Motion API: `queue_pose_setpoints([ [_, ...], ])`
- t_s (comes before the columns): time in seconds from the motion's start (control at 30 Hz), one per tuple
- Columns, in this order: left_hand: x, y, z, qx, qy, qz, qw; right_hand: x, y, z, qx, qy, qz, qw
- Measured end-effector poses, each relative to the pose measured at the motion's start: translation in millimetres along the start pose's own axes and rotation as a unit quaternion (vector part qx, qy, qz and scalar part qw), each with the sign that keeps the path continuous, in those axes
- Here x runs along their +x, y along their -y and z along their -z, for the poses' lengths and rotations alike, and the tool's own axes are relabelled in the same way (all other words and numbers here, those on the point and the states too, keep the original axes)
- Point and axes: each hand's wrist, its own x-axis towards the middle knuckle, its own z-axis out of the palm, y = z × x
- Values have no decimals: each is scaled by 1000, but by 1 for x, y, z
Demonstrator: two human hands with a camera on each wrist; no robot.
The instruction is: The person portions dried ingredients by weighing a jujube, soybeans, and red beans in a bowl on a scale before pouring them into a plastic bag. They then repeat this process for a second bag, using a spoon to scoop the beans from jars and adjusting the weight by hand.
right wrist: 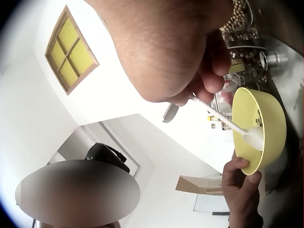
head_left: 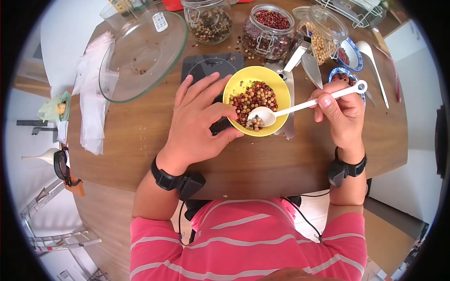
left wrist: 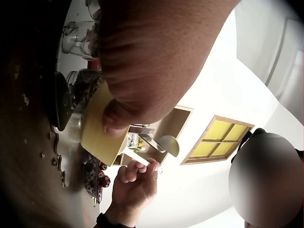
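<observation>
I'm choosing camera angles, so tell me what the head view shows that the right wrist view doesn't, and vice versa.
Only the head view: the striped shirt and plastic bags. Only the right wrist view: a yellow-paned window and black headgear. Both: the left hand gripping the yellow bowl at its rim, the right hand holding the white spoon.

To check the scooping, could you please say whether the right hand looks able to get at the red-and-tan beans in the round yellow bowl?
Likely yes: the right hand holds a long white spoon dipping among the beans, and the left hand leaves the bowl's top open.
</observation>
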Motion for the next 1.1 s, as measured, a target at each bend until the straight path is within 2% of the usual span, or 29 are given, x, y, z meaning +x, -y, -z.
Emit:
queue_pose_setpoints([
  [0.37,1,0,-1,3,1,0,1000,1,-2,3,11,-5,-35,999],
  [0.53,1,-1,0,3,-1,2,1000,2,-1,5,-6,-47,-60,997],
  [0.67,1,-1,0,3,1,4,1000,1,1,3,-2,-41,-45,998],
  [0.93,1,-7,-5,-13,25,11,1000,7,-4,6,38,-78,-99,991],
  [1.1,0,-11,-12,-19,39,11,999,8,7,24,13,-90,-123,988],
])
